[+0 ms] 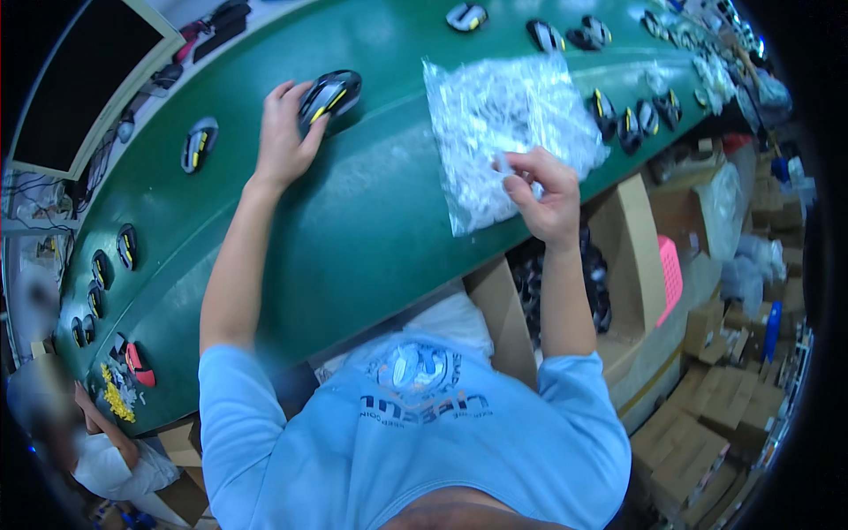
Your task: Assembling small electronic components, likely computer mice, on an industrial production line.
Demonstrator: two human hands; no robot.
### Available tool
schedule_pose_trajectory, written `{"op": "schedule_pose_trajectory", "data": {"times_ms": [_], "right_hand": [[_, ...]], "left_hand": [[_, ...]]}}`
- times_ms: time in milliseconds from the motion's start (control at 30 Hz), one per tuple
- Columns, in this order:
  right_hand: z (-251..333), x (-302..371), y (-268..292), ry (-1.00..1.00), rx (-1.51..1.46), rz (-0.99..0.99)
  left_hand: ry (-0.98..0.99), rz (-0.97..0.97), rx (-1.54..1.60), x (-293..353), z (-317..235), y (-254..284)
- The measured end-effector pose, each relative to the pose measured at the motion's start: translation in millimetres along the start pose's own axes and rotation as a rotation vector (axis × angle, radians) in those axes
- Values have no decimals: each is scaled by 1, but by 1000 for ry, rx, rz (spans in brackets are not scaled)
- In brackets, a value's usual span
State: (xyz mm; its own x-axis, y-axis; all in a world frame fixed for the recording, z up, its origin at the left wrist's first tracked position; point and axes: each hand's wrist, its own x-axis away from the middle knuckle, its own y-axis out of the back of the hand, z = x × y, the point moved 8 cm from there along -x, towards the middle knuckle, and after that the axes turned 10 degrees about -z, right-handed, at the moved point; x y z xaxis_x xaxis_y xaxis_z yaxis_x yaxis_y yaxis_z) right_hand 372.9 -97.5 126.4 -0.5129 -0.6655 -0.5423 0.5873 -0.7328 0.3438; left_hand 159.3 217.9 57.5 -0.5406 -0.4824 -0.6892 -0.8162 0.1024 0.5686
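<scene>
My left hand [284, 141] is wrapped round the near side of a black and grey computer mouse [340, 91] with yellow side strips, which rests on the green table [353, 194]. My right hand [549, 196] pinches a small whitish, translucent piece [505, 162] between thumb and fingers. It is just above a clear plastic bag [481, 102] full of similar pale bits. What exactly the piece is cannot be made out.
More mice lie along the table, including one at left [200, 145] and a group at right [629, 128]. An open carton [627, 256] of dark items stands below my right arm. A monitor [84, 84] is far left. A co-worker [115, 455] sits lower left, beside yellow pieces [117, 395].
</scene>
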Motion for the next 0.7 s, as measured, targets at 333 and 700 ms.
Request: {"op": "schedule_pose_trajectory", "data": {"times_ms": [333, 700], "right_hand": [[46, 42, -148, 281, -101, 307], [45, 76, -167, 175, -56, 325]], "left_hand": [[142, 220, -15, 175, -131, 87], [90, 342, -72, 165, -134, 70]]}}
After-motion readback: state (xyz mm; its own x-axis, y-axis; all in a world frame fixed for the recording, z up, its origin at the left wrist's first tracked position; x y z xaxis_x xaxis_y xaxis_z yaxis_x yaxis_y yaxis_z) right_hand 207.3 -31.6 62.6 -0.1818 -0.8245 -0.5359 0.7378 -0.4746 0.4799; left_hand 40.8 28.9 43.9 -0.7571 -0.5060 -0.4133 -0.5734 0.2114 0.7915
